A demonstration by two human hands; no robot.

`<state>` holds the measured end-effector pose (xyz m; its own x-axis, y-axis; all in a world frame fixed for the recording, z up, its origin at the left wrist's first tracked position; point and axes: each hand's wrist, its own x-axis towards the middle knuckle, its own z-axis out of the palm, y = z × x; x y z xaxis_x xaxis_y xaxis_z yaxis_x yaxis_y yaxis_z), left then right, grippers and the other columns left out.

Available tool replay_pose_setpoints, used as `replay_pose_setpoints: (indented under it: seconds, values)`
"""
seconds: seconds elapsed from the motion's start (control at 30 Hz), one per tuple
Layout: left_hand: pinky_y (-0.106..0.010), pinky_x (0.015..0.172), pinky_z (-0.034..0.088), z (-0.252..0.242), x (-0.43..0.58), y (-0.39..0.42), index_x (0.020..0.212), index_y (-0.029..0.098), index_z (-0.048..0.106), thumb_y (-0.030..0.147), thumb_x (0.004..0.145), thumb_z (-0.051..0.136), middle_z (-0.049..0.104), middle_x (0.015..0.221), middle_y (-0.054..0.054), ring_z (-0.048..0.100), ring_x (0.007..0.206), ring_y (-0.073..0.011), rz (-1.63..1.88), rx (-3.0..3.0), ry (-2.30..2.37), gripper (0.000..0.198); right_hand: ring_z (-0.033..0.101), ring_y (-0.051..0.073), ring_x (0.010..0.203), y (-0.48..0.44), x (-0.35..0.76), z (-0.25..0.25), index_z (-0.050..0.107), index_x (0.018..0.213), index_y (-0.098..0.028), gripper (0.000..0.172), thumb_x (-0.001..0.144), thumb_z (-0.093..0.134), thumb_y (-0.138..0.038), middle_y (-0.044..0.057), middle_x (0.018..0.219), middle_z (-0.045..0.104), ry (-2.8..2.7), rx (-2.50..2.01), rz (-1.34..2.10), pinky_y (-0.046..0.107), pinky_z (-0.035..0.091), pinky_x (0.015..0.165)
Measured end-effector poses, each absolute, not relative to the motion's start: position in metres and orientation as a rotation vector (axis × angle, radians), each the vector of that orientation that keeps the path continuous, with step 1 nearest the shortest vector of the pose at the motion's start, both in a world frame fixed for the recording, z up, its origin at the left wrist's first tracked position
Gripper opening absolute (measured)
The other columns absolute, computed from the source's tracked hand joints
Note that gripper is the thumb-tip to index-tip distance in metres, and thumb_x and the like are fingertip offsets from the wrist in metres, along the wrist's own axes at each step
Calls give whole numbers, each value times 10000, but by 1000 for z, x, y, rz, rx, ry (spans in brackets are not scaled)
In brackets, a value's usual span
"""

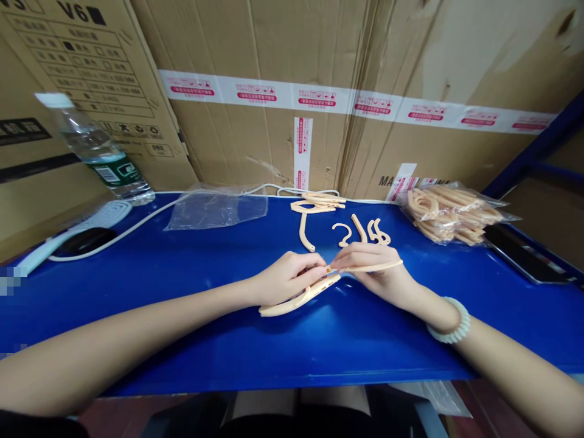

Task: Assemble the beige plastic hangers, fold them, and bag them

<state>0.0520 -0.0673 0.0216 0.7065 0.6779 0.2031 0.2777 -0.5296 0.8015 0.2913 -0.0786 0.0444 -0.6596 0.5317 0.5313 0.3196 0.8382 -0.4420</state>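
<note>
Two pinches meet mid-frame: left hand (287,278) holds a curved peach plastic bar (295,300) trailing lower-left, right hand (378,275) a thin peach plastic strip (385,266) pointing right.

Blue tabletop (182,292) up front, w/ big cardboard boxes (410,55) stacked right behind. Blue rack post (533,152) at rt. Even indoor light.

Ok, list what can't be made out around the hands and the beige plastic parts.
Head view:
- Joint between the curved beige piece and thin beige strip: hidden by fingertips of left hand and right hand.
- Number of parts in the clear bag: overlapped, too small.
- Dark flat device: too blurred to identify.
- Far left: pixelated patch masks the spot.
</note>
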Motion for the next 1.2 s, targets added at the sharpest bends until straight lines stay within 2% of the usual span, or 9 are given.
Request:
replay_pose_setpoints:
  seconds: [0.2,0.37,0.5,0.7,0.83,0.97,1.07,1.2]
  values:
    - [-249,600,326,21,53,-66,761,185,514,279,1037,399,503,632,43,464,572,-111,643,2292,697,313,679,188,906,-81,292,45,701,1064,-200,256,1033,450,-165,96,997,731,-2432,-559,200,335,548,787]
    - [-247,587,316,18,53,-62,760,185,487,263,1042,382,481,626,44,455,563,-109,635,2355,670,311,672,151,776,-83,290,46,692,999,-180,273,1051,424,-167,77,925,739,-2485,-528,-92,272,497,633]
    - [-244,590,316,18,53,-62,765,184,490,258,1043,377,488,633,41,459,570,-109,641,2385,661,309,681,140,767,-84,290,48,689,968,-177,305,1074,404,-201,63,885,747,-2536,-506,-245,267,501,649]
    - [-237,594,324,19,53,-62,752,184,482,255,1036,378,486,629,38,462,564,-108,661,2398,635,311,688,146,752,-87,286,52,683,927,-157,237,1043,477,-144,48,838,752,-2519,-395,-476,277,527,633]
    - [-228,595,371,20,52,-62,764,180,524,296,1043,351,560,603,21,524,554,-114,624,2267,654,349,685,158,718,-91,285,56,688,919,-155,150,987,563,-108,55,838,757,-2461,-287,-623,293,547,612]
    - [-224,511,403,18,51,-58,731,177,527,450,1034,394,614,588,-3,556,478,-118,580,1942,665,429,713,172,845,-84,299,69,696,1054,-175,192,975,546,-84,77,956,762,-2314,-477,-342,306,581,717]
    - [-221,407,395,12,52,-52,782,168,542,529,1004,448,630,585,-15,550,396,-124,562,1576,634,434,695,199,848,-65,324,83,714,967,-199,161,960,563,-142,72,914,739,-2115,-832,-152,341,571,750]
    - [-241,466,502,4,53,-42,917,124,611,435,951,576,709,659,-86,660,489,-174,591,1293,510,314,657,194,636,-40,363,91,695,843,-170,134,906,593,-230,76,800,716,-2083,-1373,145,315,526,582]
